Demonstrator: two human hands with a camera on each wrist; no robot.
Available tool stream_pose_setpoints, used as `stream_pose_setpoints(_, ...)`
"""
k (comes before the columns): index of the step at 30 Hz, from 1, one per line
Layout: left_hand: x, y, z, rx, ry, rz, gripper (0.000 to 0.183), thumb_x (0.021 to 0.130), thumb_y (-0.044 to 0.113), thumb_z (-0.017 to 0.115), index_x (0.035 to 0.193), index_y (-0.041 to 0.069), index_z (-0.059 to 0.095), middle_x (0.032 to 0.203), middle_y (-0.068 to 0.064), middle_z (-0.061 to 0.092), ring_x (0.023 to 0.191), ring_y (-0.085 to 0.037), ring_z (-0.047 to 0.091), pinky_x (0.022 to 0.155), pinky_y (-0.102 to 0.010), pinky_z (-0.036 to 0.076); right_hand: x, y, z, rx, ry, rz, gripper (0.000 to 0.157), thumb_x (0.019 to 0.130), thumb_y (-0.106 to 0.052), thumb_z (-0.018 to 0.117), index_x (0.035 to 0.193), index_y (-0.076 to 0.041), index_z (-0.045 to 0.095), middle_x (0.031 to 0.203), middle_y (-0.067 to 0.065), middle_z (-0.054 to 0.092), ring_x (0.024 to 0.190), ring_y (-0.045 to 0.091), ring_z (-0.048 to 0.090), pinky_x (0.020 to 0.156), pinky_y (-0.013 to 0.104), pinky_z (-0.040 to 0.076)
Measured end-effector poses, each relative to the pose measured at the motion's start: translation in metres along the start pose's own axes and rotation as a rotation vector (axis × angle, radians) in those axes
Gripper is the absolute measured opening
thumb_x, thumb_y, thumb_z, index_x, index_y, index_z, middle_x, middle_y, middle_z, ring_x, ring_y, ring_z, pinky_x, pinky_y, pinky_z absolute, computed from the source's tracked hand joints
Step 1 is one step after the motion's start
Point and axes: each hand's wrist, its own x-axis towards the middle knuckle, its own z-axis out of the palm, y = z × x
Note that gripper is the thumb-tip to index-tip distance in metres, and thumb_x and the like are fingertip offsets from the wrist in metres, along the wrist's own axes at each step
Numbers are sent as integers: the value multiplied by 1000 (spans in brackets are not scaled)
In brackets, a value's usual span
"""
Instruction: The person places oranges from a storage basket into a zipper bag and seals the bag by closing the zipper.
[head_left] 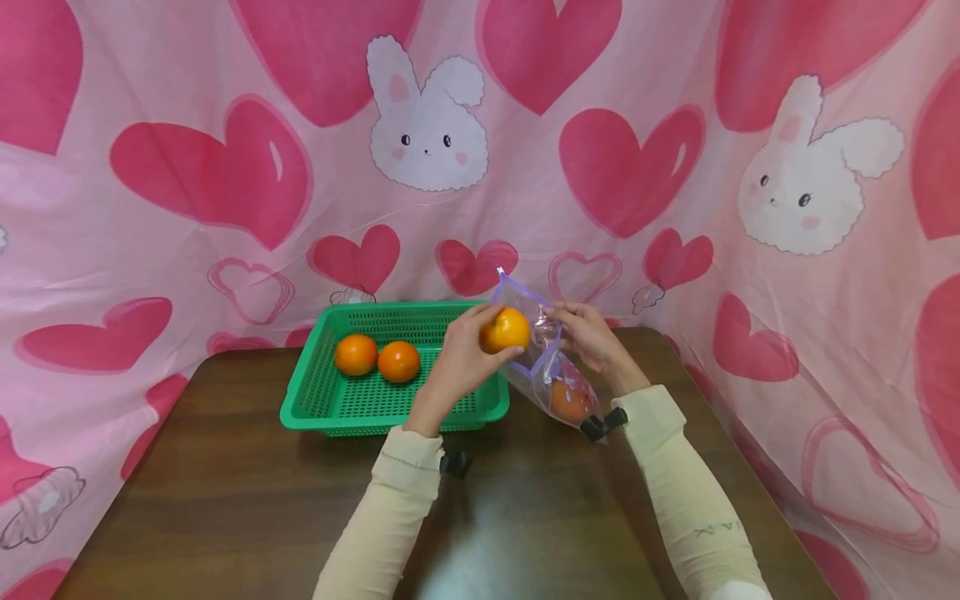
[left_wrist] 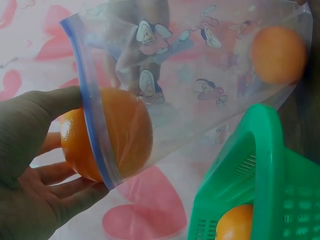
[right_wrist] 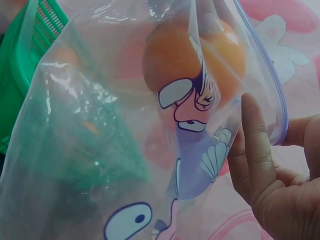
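Observation:
My left hand point(head_left: 459, 350) grips an orange point(head_left: 507, 330) at the mouth of a clear zip bag point(head_left: 525, 379). In the left wrist view, the bag's purple zip edge point(left_wrist: 89, 107) crosses that orange point(left_wrist: 131, 135), its far half inside. My right hand point(head_left: 592, 337) pinches the opposite side of the bag's rim, and its fingers point(right_wrist: 257, 145) show at the purple edge in the right wrist view. Another orange point(head_left: 572, 402) lies in the bottom of the bag, which hangs tilted down to the right. Cartoon figures are printed on the plastic.
A green plastic basket point(head_left: 300, 400) stands on the brown wooden table point(head_left: 247, 500), left of the bag. Two oranges point(head_left: 377, 357) lie inside it. Behind the table hangs a pink curtain point(head_left: 525, 183) with hearts and rabbits. Black straps point(head_left: 604, 423) sit at the wrists.

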Motion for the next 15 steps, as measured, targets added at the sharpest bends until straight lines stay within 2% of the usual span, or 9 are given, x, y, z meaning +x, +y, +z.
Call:
stream_pose_setpoints(8, 4, 1, -3, 23, -38, -7, 67, 86, 28, 83, 144, 6, 58, 142, -15, 59, 123, -32, 57, 99, -46, 55, -1, -2, 0, -26, -2, -10, 36, 106, -20, 55, 124, 11, 54, 89, -1, 67, 80, 11, 70, 77, 26, 61)
stream_pose_setpoints(15, 7, 0, -6, 23, -73, -5, 64, 86, 28, 84, 142, 7, 60, 139, -12, 62, 119, -29, 59, 97, -42, 57, -3, -3, 3, -10, -3, -9, 28, 106, -18, 55, 120, 7, 58, 89, -1, 67, 79, 11, 69, 74, 25, 61)
